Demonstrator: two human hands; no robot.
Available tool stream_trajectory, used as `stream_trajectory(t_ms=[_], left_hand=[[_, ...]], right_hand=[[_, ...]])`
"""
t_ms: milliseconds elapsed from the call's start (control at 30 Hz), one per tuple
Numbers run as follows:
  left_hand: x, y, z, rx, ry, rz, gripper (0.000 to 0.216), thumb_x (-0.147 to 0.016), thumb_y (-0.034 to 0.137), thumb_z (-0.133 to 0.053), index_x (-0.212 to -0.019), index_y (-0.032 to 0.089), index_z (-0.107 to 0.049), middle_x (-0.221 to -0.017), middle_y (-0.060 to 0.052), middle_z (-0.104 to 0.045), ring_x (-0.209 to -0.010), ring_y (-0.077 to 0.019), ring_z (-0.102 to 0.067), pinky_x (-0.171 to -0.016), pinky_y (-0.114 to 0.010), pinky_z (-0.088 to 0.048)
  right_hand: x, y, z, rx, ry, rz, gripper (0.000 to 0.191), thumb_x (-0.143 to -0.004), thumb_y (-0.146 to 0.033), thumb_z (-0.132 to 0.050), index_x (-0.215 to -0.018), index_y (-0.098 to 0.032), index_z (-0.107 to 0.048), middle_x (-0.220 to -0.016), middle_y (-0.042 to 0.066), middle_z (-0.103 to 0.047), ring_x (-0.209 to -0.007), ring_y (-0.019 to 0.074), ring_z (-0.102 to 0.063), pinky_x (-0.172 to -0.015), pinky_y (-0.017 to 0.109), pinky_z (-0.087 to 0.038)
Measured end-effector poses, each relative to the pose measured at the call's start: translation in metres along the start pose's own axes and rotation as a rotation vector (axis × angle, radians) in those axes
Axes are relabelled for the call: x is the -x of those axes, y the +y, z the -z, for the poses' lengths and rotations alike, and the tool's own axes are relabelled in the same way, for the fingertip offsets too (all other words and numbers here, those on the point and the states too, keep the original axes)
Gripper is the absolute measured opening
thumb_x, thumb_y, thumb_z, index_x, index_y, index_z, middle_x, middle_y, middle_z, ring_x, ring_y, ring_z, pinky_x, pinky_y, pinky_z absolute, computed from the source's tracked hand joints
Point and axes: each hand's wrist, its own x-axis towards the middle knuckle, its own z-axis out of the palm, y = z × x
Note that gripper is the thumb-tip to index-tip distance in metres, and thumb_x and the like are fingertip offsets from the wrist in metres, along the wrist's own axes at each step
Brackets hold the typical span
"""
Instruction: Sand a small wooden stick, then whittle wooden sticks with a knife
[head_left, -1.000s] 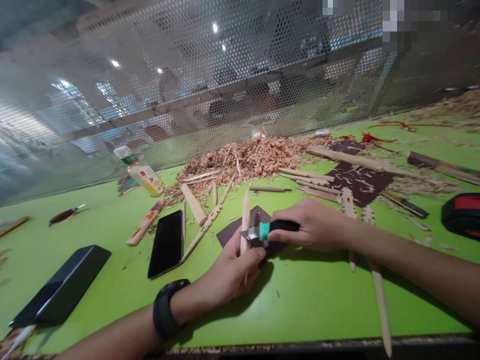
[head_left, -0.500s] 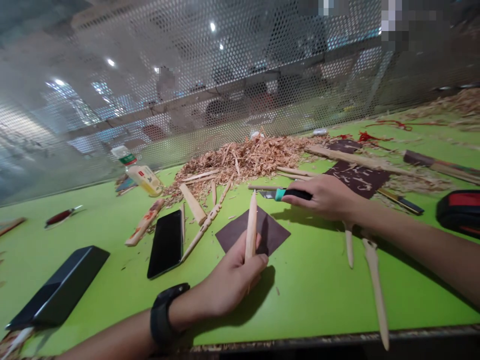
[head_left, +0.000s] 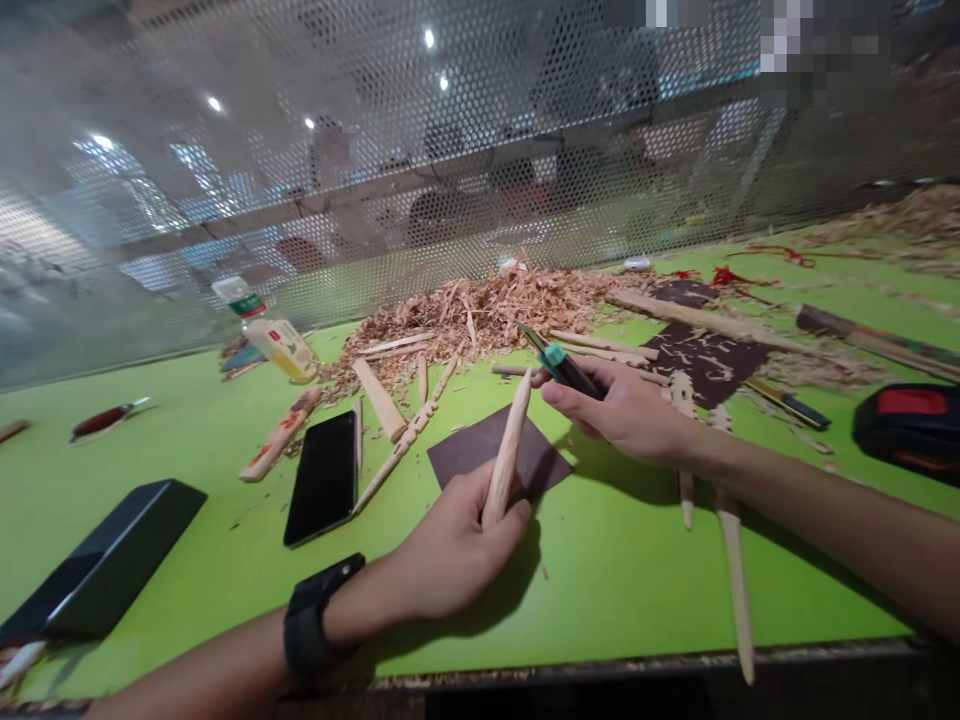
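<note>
My left hand [head_left: 457, 545] is closed round the lower part of a pale wooden stick [head_left: 509, 450], whose tapered tip points up and slightly right. In my right hand [head_left: 622, 410] is a carving knife [head_left: 568, 369] with a black and green handle, its blade tilted up and to the left. The right fingers lie close to the stick's tip; whether they touch it I cannot tell. Beneath the stick a dark sheet of sandpaper [head_left: 465, 447] lies on the green table [head_left: 615, 590]. Two carved wooden sticks [head_left: 735, 590] lie partly hidden under my right forearm.
A heap of wood shavings [head_left: 480, 310] lies against the perforated metal screen [head_left: 465, 200]. To the left are a phone [head_left: 322, 480], a bottle [head_left: 281, 348], a folding knife [head_left: 105, 420] and a dark box [head_left: 120, 560]. A tape measure [head_left: 911, 425] sits at the right.
My right hand has turned the knife so its blade points upward instead of lying level behind the stick's tip. The stick in my left hand now leans further right. The view has shifted slightly.
</note>
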Motion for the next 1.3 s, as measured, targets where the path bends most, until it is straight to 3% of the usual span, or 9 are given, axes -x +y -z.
stream_trajectory(t_ms=[133,300,467,600,733,867,1100,1300], left_hand=[[0.001,0.001,-0.001,-0.04,0.005,0.003,0.027,-0.095,0.026,-0.059,-0.077,0.023,-0.04,-0.07,0.006,-0.036,-0.065,-0.012,-0.032,-0.059,-0.027,-0.031],[-0.003,-0.002,0.01,-0.085,-0.015,0.016,0.028,-0.096,0.038,-0.067,-0.081,0.021,-0.051,-0.07,0.006,-0.045,-0.064,-0.0113,-0.039,-0.057,-0.025,-0.033],[-0.017,-0.015,0.029,0.012,0.162,0.021,0.038,-0.095,0.057,-0.069,-0.094,0.019,-0.065,-0.066,0.005,-0.056,-0.052,-0.0097,-0.046,-0.047,-0.021,-0.032],[-0.027,-0.022,0.035,0.012,0.335,-0.008,0.038,-0.096,0.057,-0.067,-0.093,0.019,-0.066,-0.053,0.007,-0.054,-0.043,-0.0102,-0.051,-0.043,-0.019,-0.038],[-0.031,-0.023,0.036,0.14,0.434,-0.01,0.037,-0.092,0.056,-0.072,-0.099,0.02,-0.063,-0.052,0.007,-0.059,-0.04,-0.0099,-0.051,-0.04,-0.017,-0.041],[-0.031,-0.022,0.035,0.255,0.474,-0.032,0.046,-0.086,0.054,-0.082,-0.109,0.02,-0.061,-0.056,0.007,-0.063,-0.039,-0.0096,-0.054,-0.038,-0.017,-0.046],[-0.034,-0.024,0.033,0.435,0.545,-0.11,0.058,-0.076,0.049,-0.092,-0.113,0.021,-0.058,-0.093,0.0,-0.073,-0.057,-0.0151,-0.072,-0.034,-0.019,-0.051],[-0.032,-0.021,0.033,0.436,0.483,-0.107,0.048,-0.083,0.053,-0.085,-0.107,0.015,-0.068,-0.095,-0.004,-0.072,-0.061,-0.0135,-0.071,-0.04,-0.019,-0.052]], right_hand=[[-0.001,0.001,0.0,-0.066,0.006,-0.034,0.054,-0.086,-0.068,-0.078,-0.107,-0.019,-0.068,-0.068,-0.005,-0.054,-0.046,0.008,-0.037,-0.042,0.026,-0.025],[0.0,0.0,0.005,-0.064,0.045,0.039,0.046,-0.088,-0.063,-0.079,-0.091,-0.019,-0.066,-0.061,-0.007,-0.047,-0.046,0.0081,-0.037,-0.042,0.026,-0.025],[-0.003,0.007,0.013,-0.088,0.139,0.044,0.046,-0.091,-0.066,-0.075,-0.095,-0.022,-0.066,-0.059,-0.008,-0.042,-0.047,0.0089,-0.035,-0.042,0.026,-0.025],[-0.005,0.012,0.018,-0.055,0.208,-0.023,0.044,-0.092,-0.066,-0.073,-0.095,-0.022,-0.069,-0.056,-0.006,-0.043,-0.045,0.01,-0.034,-0.041,0.026,-0.024],[-0.005,0.012,0.018,-0.048,0.23,-0.051,0.045,-0.088,-0.065,-0.078,-0.1,-0.023,-0.069,-0.055,-0.007,-0.045,-0.045,0.0105,-0.036,-0.041,0.026,-0.025],[-0.004,0.01,0.016,-0.034,0.185,-0.041,0.044,-0.089,-0.063,-0.077,-0.101,-0.022,-0.069,-0.057,-0.007,-0.046,-0.044,0.0097,-0.036,-0.041,0.026,-0.025],[-0.004,0.009,0.016,0.089,0.175,0.002,0.046,-0.093,-0.065,-0.071,-0.096,-0.019,-0.068,-0.06,-0.006,-0.048,-0.047,0.01,-0.038,-0.044,0.027,-0.028],[0.0,0.006,0.012,0.227,-0.022,-0.008,0.044,-0.096,-0.063,-0.069,-0.095,-0.019,-0.074,-0.077,0.002,-0.066,-0.057,0.0135,-0.05,-0.054,0.029,-0.039]])
